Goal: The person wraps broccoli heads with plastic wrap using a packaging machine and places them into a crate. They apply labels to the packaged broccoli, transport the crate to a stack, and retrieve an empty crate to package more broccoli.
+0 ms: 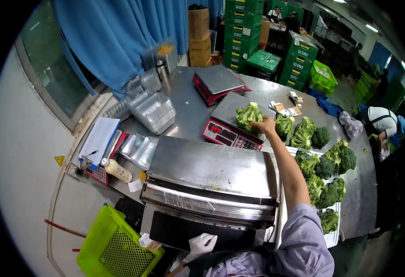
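My bare right hand (266,126) grips a broccoli head (249,117) by its side, over the plate of a red digital scale (232,134) with lit red digits. Whether the broccoli rests its weight on the plate I cannot tell. In a white glove, my left hand (201,244) is curled closed at the front edge of the film wrapping machine (211,184), by its black pad (179,229); nothing shows in its fingers. Several more broccoli heads (325,167) sit in rows on a white tray (332,236) to the right of my forearm.
A second red scale (221,83) stands farther back. Stacked clear plastic trays (154,113), a bottle (117,170) and a clipboard (100,134) are at left. Label bundles (285,109) lie behind the broccoli. A green basket (119,249) stands low left; a person (381,121) bends at far right.
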Demonstrator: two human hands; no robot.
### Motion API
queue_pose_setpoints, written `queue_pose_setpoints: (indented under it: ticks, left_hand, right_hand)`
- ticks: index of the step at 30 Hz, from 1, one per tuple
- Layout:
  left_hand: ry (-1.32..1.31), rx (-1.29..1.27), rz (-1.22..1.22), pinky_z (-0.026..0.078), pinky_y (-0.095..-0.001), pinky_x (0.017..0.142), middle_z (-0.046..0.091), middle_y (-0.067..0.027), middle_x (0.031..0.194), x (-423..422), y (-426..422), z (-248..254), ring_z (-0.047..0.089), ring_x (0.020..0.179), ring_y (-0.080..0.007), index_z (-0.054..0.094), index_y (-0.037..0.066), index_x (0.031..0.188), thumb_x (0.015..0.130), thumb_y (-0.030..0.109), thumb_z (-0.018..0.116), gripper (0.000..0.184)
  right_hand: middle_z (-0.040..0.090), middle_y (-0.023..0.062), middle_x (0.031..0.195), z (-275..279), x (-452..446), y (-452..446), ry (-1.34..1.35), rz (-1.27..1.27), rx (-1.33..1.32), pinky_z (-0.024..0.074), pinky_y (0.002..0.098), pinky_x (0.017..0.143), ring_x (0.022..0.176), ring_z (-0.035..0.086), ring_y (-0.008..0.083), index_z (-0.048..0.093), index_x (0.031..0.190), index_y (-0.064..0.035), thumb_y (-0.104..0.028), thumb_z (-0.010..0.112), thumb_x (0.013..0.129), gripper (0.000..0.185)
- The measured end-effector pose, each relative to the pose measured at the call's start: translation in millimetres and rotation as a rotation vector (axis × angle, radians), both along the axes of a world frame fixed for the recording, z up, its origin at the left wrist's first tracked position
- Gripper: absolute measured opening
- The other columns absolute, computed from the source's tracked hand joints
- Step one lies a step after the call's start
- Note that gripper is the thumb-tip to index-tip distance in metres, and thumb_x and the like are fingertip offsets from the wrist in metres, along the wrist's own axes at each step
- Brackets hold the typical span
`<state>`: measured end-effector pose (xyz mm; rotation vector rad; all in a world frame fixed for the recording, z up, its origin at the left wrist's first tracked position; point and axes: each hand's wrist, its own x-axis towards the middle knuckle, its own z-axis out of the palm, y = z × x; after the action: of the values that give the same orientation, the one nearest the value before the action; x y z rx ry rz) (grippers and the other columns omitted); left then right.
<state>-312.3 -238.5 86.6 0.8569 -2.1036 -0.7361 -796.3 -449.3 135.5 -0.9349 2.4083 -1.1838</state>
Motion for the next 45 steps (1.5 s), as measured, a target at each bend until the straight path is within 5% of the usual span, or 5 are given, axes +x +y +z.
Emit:
queue_pose_setpoints:
  ticks: [12,20,28,35,45]
  left_hand:
    - [0.014,-0.001,-0.037,0.046,-0.0303,0.045,0.060,-0.0016,0.063,1.8,0.6,3.2,0.059,0.051,-0.0213,0.061,0.011,0.066,0.075,0.015,0.068,0.012]
    - [0.046,0.162,-0.230,0.047,-0.0255,0.049,0.061,-0.0053,0.069,18.4,-20.0,39.3,0.059,0.054,-0.0154,0.066,0.008,0.080,0.075,0.008,0.067,0.004]
    - [-0.352,-0.809,-0.506,0.049,-0.0293,0.054,0.061,-0.0032,0.095,44.1,-172.3,117.9,0.060,0.071,-0.0171,0.061,0.013,0.095,0.076,0.013,0.060,0.019]
    - [-0.665,-1.019,-0.777,0.048,-0.0316,0.051,0.058,-0.0027,0.091,21.3,-226.9,87.5,0.057,0.069,-0.0174,0.060,0.013,0.093,0.078,0.018,0.055,0.016]
    - [-0.322,0.564,-0.793,0.046,-0.0288,0.071,0.055,-0.0050,0.081,87.4,-183.5,170.6,0.058,0.080,-0.0156,0.054,0.002,0.079,0.080,0.011,0.057,0.010]
  right_hand:
    - [0.065,0.0149,0.086,76.5,189.7,93.5,-0.137,0.456,0.004,0.0516,0.0309,0.061,0.070,0.065,0.0205,0.061,0.099,0.0023,-0.035,0.084,0.054,0.063]
    - [0.062,0.0182,0.101,93.1,224.6,142.2,0.384,0.536,0.113,0.0480,0.0424,0.075,0.089,0.059,0.0367,0.051,0.113,-0.0074,-0.045,0.077,0.061,0.068]
    - [0.056,0.0083,0.112,77.1,216.5,216.0,1.277,1.213,0.291,0.0550,0.0298,0.059,0.091,0.056,0.0228,0.057,0.105,-0.0087,-0.007,0.058,0.075,0.030]
    - [0.057,0.0003,0.106,46.7,217.0,229.1,1.095,1.183,-0.052,0.0505,0.0295,0.056,0.083,0.052,0.0189,0.060,0.087,-0.0113,-0.020,0.057,0.077,0.013]
    - [0.063,0.0090,0.071,135.8,267.0,316.9,-0.087,0.820,0.019,0.0489,0.0288,0.055,0.059,0.062,0.0181,0.059,0.091,-0.0053,-0.006,0.051,0.087,0.009]
